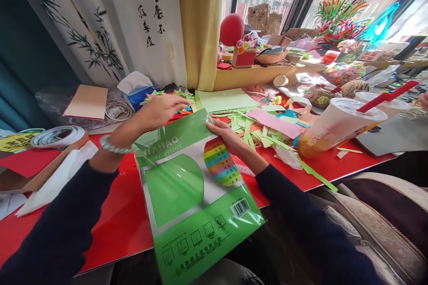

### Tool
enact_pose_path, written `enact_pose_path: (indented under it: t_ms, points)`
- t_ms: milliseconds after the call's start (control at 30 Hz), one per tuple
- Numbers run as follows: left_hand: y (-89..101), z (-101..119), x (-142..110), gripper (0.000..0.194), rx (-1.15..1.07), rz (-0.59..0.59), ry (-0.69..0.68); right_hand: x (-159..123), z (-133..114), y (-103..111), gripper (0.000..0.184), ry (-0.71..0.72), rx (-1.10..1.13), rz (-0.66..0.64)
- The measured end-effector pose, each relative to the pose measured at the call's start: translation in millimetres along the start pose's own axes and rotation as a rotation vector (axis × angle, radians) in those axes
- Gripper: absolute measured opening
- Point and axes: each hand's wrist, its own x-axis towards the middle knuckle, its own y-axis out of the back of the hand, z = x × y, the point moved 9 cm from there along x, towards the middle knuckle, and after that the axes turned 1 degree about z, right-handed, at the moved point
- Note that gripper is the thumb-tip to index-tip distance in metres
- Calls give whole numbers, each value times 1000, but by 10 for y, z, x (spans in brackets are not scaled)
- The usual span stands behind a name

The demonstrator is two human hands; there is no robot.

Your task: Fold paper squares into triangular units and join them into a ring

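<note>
A green plastic-wrapped pack of copy paper leans over the red table's front edge, tilted toward me. My right hand grips the pack at its upper right edge, thumb near the top corner. Just above the pack's upper left edge is my left hand, with a beaded bracelet on the wrist. Its fingers stretch out to the right, and I see nothing held in them. Behind the pack lies a stack of pale green paper sheets.
Paper strips litter the table to the right, beside a drink cup with a red straw. On the left are tape rolls, a cardboard box and a tissue box. A chair stands at lower right.
</note>
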Motion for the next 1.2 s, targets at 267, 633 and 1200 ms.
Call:
enact_pose_path:
  t_ms: [267,633,1200]
  points:
    - [-657,480,714,23,-381,-542,-172,-88,-38,78,22,-12,-12,-55]
    - [-841,460,671,21,-456,-641,-213,-76,19,109,24,-23,11,-93]
    - [-681,51,532,29,-409,-206,-65,-73,27,169,25,-43,1,-12]
